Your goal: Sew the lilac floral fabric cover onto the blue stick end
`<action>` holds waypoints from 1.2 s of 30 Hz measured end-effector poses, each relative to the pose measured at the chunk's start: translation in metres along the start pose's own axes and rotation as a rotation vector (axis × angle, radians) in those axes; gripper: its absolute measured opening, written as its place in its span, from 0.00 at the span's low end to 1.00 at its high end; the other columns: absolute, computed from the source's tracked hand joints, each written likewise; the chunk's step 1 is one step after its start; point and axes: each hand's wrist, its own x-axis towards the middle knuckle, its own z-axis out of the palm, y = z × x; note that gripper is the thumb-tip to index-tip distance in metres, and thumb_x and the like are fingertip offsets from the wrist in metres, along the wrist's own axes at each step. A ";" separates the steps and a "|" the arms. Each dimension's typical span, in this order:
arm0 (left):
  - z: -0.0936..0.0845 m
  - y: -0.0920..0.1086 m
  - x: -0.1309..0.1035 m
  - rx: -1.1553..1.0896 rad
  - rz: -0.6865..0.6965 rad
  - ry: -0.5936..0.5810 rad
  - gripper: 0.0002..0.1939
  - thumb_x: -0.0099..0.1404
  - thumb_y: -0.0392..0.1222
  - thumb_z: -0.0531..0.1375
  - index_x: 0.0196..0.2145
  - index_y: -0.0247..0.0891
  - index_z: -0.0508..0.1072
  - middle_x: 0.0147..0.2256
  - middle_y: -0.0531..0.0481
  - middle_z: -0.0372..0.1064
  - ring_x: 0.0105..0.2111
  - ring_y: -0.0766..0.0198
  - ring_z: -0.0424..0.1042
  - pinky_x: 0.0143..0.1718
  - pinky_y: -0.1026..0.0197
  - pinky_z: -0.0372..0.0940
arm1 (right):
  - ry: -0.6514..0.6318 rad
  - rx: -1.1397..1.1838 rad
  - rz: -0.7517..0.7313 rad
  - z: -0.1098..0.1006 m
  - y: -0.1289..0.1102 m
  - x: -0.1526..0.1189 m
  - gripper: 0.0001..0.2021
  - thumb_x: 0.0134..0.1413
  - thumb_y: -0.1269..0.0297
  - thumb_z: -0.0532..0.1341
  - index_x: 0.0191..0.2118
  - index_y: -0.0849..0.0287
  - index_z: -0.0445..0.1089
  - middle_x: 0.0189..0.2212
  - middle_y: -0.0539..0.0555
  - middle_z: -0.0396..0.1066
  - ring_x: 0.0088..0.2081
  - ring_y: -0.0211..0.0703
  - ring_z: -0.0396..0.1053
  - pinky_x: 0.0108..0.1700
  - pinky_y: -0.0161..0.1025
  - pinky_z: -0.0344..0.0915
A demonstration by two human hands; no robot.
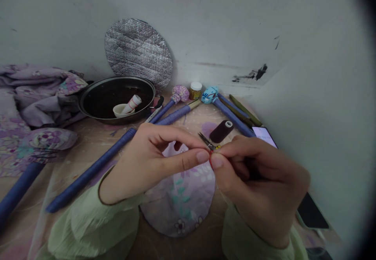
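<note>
My left hand (164, 156) and my right hand (252, 174) meet in the middle, thumb and forefinger of each pinched together. What they pinch is too small to make out. Just behind the fingertips show the thin dark blades of small scissors (205, 139), with yellow and red parts by my right thumb; whether a hand touches them I cannot tell. Below the hands lies a round piece of lilac floral fabric (176, 209), partly covered by my left hand. A spool of dark thread (221, 131) rests on its side beyond my right fingers.
A black pan (88, 102) holds a small cup and a white roll; a silver quilted disc (138, 50) leans against the wall. Several blue-wrapped sticks (91, 170), some fabric-headed, lie around. Also here are a small jar (195, 91), crumpled fabric (38, 91) and two phones (315, 213).
</note>
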 end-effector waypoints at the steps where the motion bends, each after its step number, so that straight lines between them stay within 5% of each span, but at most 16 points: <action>1: 0.000 0.000 0.000 0.000 -0.009 0.000 0.07 0.58 0.32 0.68 0.31 0.43 0.82 0.30 0.55 0.79 0.31 0.66 0.75 0.34 0.65 0.71 | 0.000 0.000 0.000 0.000 0.000 0.000 0.08 0.45 0.79 0.64 0.25 0.58 0.69 0.16 0.41 0.53 0.18 0.26 0.50 0.19 0.30 0.47; 36: 0.000 0.003 0.000 -0.007 -0.046 -0.032 0.07 0.59 0.31 0.68 0.30 0.43 0.82 0.29 0.58 0.79 0.32 0.70 0.75 0.35 0.69 0.71 | 0.003 0.020 -0.025 0.000 0.001 -0.001 0.08 0.46 0.79 0.63 0.26 0.59 0.69 0.17 0.40 0.52 0.19 0.26 0.51 0.20 0.28 0.49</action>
